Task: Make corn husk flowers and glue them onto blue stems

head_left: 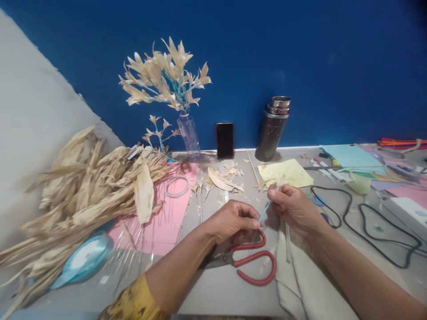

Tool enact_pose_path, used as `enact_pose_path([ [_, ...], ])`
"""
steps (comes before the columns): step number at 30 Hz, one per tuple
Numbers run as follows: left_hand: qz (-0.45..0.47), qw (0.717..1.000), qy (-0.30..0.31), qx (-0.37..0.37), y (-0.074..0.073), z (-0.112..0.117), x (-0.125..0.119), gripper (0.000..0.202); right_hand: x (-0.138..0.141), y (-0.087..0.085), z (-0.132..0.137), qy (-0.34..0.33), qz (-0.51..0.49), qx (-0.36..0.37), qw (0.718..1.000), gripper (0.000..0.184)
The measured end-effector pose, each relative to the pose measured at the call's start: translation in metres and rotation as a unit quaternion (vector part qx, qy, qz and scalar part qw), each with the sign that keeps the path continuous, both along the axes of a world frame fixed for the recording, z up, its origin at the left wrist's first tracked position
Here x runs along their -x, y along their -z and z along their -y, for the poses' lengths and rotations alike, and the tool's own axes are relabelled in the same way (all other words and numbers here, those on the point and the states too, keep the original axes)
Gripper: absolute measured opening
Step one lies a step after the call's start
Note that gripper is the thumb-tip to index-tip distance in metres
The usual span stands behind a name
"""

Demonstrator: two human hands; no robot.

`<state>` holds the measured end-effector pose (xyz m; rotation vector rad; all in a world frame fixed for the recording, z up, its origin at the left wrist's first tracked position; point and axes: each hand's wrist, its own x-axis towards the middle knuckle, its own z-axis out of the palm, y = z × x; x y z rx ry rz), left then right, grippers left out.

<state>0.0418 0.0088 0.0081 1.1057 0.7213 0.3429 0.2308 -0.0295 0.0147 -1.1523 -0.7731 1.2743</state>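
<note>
My left hand and my right hand are both closed in a pinch on a thin light-blue wrapped stem held slantwise between them above the table. The left fingers pinch its lower end, the right fingers its upper end, where a small pale husk piece sits. Red-handled scissors lie on the table just under my left hand. A big pile of dried corn husks lies to the left.
A vase of husk flowers on blue stems, a phone and a steel flask stand against the blue wall. Pink paper, a tape ring, blue ribbon roll, yellow paper, black cable, husk strips lie around.
</note>
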Motion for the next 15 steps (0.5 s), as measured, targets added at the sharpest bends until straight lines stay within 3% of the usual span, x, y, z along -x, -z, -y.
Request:
enact_pose_path([
  [7,0.036,0.994,0.043,0.095,0.001,0.002,0.0,0.04,-0.013,0.005,0.005,-0.138,-0.009,0.01,0.99,0.047],
  [10,0.04,0.992,0.043,0.113,0.002,0.004,-0.002,0.038,-0.014,0.006,0.005,-0.12,0.0,-0.007,0.993,0.038],
  [15,-0.013,1.0,-0.016,0.02,0.0,0.006,-0.005,0.035,-0.01,0.002,0.003,-0.05,0.036,-0.029,0.998,0.048],
])
